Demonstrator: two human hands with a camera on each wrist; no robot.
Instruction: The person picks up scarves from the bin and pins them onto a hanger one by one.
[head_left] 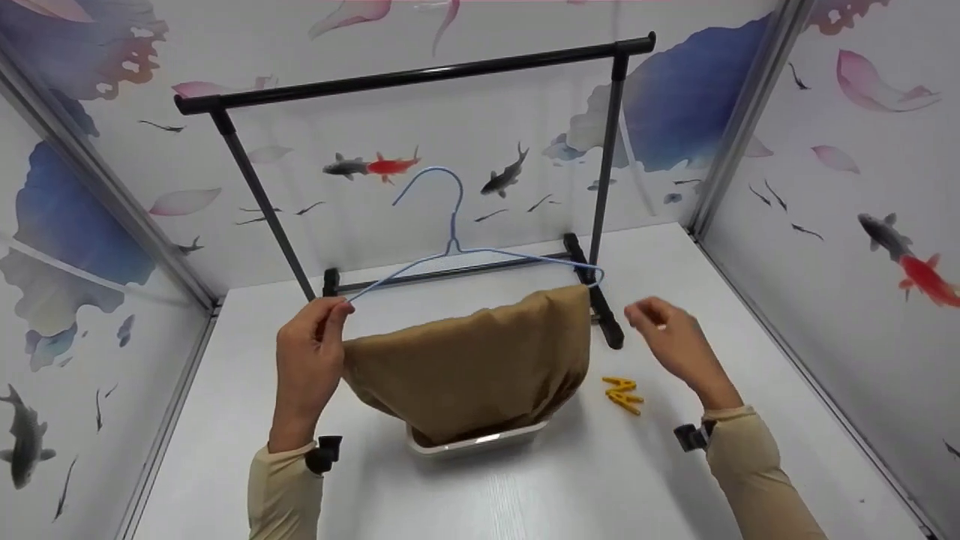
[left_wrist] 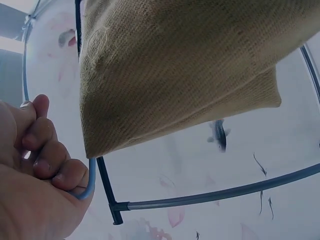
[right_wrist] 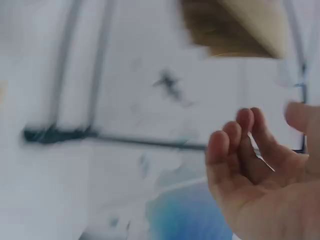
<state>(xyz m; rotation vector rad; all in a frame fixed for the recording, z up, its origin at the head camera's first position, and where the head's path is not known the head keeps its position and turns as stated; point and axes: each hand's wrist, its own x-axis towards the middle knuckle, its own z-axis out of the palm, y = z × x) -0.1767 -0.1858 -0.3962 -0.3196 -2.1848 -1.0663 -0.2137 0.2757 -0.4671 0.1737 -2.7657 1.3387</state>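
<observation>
My left hand point(head_left: 307, 360) grips the left end of a blue wire hanger point(head_left: 453, 225), its fingers curled round the wire in the left wrist view. A brown cloth point(head_left: 472, 367) hangs folded over the hanger's lower bar, which the cloth hides. The hanger's hook points up, and its right corner sticks out past the cloth. Right of that corner, apart from it, is my right hand point(head_left: 675, 345), holding nothing, with fingers loosely bent in the right wrist view. Below the cloth, a white tray point(head_left: 480, 446) stands on the table, partly covered by it.
A black garment rack point(head_left: 427, 73) stands behind the hanger, its right foot point(head_left: 611, 330) reaching toward the right hand. Yellow clothespins point(head_left: 622, 396) lie on the white table point(head_left: 495, 495) right of the tray. Printed wall panels point(head_left: 847, 187) enclose the back and sides.
</observation>
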